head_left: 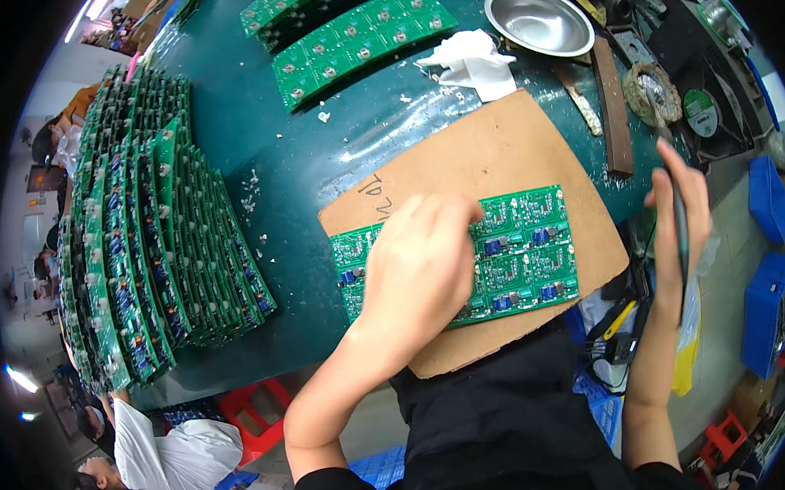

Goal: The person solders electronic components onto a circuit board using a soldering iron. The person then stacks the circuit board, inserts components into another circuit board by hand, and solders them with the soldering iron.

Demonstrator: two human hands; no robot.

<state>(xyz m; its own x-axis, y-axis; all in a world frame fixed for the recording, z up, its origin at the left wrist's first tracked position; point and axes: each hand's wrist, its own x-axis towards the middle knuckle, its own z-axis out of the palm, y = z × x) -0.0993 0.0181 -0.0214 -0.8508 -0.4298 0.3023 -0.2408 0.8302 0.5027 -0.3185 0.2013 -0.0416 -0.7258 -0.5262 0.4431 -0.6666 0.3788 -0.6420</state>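
A green circuit board panel (pixel 533 248) with blue and silver parts lies flat on a brown cardboard sheet (pixel 494 153). Over its left half is my left hand (pixel 424 257), fingers curled and pressed together near the board's middle; what they pinch, if anything, is hidden. My right hand (pixel 693 201) is raised off the table's right side. It grips a dark, slim soldering iron (pixel 681 224), whose front end points at a round, crusted tip-cleaning pot (pixel 651 93).
Tall stacks of circuit boards (pixel 147 238) stand at the left. More panels (pixel 362 45) lie at the back, beside crumpled white tissue (pixel 476 62) and a steel bowl (pixel 540 20). A dark bar (pixel 613 113) lies at the right. A person (pixel 169 452) sits at lower left.
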